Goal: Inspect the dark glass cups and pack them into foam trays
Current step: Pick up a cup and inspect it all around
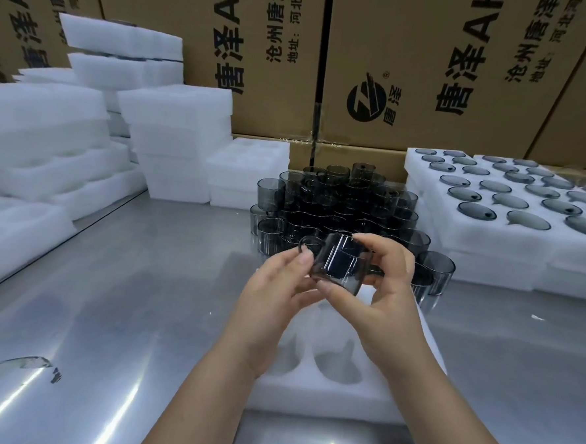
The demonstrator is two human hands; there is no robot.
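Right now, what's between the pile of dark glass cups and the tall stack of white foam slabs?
A low stack of white foam trays with empty pockets, in the head view.

glossy dark glass cup (338, 264), matt white foam tray (325, 392), shiny steel table (125, 297).

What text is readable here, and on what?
"唐泽A…", cut off: big black print, sideways, on the brown cardboard cartons.
"沧州唐泽…", cut off: smaller line, same cartons.
"地址:河北河…", cut off: smallest line, same cartons.
"唐泽": beside one carton's round black logo.
No text on the white foam trays or dark glass cups.
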